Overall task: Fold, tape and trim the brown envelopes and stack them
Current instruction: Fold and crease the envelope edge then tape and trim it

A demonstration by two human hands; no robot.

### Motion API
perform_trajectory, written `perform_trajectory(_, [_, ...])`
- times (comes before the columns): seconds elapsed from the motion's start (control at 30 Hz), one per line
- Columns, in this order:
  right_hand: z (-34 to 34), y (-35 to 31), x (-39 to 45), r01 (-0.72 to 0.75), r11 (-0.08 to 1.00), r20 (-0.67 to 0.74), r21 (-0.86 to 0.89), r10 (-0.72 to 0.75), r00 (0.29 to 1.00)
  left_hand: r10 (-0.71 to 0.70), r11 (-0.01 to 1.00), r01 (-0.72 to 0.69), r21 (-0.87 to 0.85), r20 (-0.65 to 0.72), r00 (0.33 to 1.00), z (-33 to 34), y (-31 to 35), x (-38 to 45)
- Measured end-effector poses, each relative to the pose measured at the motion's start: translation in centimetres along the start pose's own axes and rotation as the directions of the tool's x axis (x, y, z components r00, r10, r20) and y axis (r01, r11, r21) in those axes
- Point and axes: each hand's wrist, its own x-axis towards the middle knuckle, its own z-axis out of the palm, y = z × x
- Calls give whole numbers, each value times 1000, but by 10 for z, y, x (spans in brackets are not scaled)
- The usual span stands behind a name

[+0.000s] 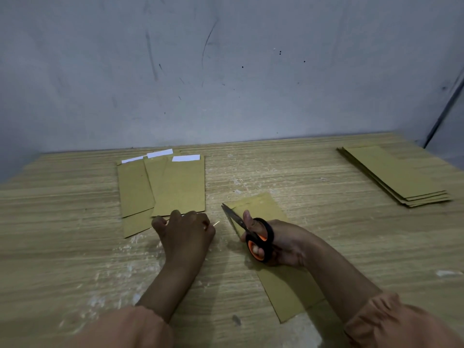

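Gripping black-and-orange scissors [253,234], the right hand [281,244] rests on a brown envelope [283,277] near the table's [75,247] front edge. The left hand [185,234], fingers curled, touches fanned envelopes [163,187]; a stack [394,174] occupies the far right corner.

Surface [75,209]: pale wood-grain laminate, scuffed, with whitish worn patches near the front and middle. Wall [226,71]: grey-blue, meets the surface's far edge; dark scratches and small black specks. Dark diagonal strip [442,114] at the far right corner.
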Motion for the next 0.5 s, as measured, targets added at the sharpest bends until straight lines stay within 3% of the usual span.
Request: perform_trajectory(0.5, [1,1,2,9,1000,20,-12,-9,1000,28,992,-31,-124,-26,999,-2,-6,-2])
